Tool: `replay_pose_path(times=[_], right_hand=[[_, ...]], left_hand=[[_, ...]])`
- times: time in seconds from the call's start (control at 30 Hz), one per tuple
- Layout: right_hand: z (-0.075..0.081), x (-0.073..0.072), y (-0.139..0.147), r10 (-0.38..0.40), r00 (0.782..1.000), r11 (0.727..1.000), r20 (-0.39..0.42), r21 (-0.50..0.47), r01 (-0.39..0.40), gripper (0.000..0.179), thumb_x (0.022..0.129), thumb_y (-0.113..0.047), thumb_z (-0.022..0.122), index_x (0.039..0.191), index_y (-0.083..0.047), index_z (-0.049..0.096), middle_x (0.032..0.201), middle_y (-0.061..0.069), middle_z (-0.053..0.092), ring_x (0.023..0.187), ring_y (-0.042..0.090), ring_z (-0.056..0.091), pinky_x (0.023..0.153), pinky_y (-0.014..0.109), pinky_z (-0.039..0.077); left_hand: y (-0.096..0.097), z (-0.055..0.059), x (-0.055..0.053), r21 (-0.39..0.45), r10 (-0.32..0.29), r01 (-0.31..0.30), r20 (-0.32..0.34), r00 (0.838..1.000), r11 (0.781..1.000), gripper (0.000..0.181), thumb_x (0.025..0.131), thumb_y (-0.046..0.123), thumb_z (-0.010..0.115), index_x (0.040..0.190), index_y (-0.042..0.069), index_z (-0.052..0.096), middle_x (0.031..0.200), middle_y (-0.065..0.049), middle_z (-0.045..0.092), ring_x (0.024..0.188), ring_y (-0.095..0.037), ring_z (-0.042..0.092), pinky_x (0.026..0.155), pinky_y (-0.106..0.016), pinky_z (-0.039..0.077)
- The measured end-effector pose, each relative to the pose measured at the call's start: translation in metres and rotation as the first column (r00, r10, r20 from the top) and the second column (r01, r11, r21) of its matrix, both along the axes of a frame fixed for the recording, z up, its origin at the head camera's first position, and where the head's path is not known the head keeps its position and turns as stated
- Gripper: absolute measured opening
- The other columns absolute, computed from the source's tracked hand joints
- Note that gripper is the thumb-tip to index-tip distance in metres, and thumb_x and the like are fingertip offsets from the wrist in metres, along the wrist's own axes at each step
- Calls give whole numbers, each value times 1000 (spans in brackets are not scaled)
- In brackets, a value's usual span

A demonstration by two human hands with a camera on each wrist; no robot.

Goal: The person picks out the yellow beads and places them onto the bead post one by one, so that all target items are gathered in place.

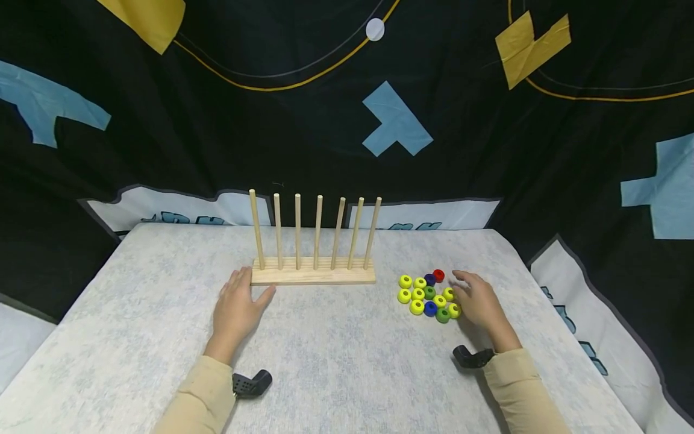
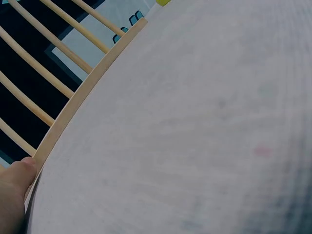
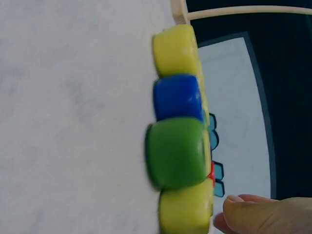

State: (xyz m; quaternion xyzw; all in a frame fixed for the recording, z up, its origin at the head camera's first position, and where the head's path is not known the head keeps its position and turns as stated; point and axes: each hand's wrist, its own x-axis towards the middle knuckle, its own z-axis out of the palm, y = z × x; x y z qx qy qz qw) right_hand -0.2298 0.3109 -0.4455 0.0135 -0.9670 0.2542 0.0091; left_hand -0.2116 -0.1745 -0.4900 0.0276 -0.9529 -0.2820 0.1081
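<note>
1. L hand [image 1: 237, 310]: fingers spread, at L end of peg rack [image 1: 313, 276].
2. R hand [image 1: 479, 304]: fingers loosely bent, just beside R edge of beads [image 1: 429, 293].
3. Beads on surface [image 1: 347, 355], R of rack.

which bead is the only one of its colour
The red bead, farthest back of all; the yellow beads, blue beads and green beads each number two or more.

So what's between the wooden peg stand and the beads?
Just bare tabletop: in the head view, a strip of it separates the right end of the peg stand from the nearest yellow beads.
</note>
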Motion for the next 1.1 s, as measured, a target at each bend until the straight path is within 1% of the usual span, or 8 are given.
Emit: replay_pose_path(times=[0.17,0.33,0.53,0.7,0.77,0.93,1.0,1.1], right_hand=[[-5,3,6,23,997,1000,67,-14,-22,43,104,-20,51,144,-4,49,137,23,57,129,44,51,107,64,41],[-6,6,9,34,996,999,85,-37,-31,42,104,-21,51,144,-7,51,140,22,55,134,44,47,109,66,38],[-7,7,8,60,993,997,100,-62,-54,41,103,-24,55,141,-7,55,144,22,53,136,45,44,111,67,34],[-4,4,9,76,987,992,140,-107,-61,42,101,-26,59,139,-8,58,141,20,56,129,40,53,106,61,44],[-3,3,9,73,984,991,162,-122,-53,42,99,-26,62,138,-9,59,140,19,57,122,37,56,102,58,48],[0,1,8,68,979,993,193,-109,-48,43,98,-28,64,136,-8,60,140,22,56,122,39,56,102,60,47],[0,0,7,70,979,993,193,-102,-51,44,98,-29,63,136,-7,60,140,22,56,125,41,55,104,62,45],[-1,0,6,60,981,994,185,-97,-43,44,100,-30,61,136,-5,59,139,22,57,125,40,55,105,62,45]], left_hand=[[1,2,-1,1,-11,11,-7,1000,1000,76,97,41,62,150,-6,33,153,-31,37,146,-49,26,122,-61,19],[2,4,-3,6,-22,22,-3,1000,1000,76,97,40,62,150,-6,33,153,-31,36,147,-49,26,122,-61,17],[1,2,-7,0,-20,20,-17,1000,1000,77,96,41,64,149,-7,35,153,-32,37,146,-49,27,122,-62,17],[0,1,-9,-6,-13,13,-20,1000,1000,78,96,42,63,149,-7,35,153,-31,37,146,-48,27,121,-62,18],[-1,1,-9,-5,-10,10,-19,1000,1000,77,96,42,63,149,-6,35,153,-30,37,147,-48,27,122,-61,18],[-1,1,-8,2,-2,2,-23,1000,1000,77,96,42,64,149,-6,35,153,-29,37,147,-47,28,122,-60,18],[-1,0,-8,3,2,-2,-23,1000,1000,77,96,42,64,149,-6,36,153,-29,38,147,-47,28,122,-59,18],[-1,-1,-8,3,7,-7,-17,1000,1000,77,96,43,64,150,-5,36,154,-28,38,147,-46,28,123,-57,18]])
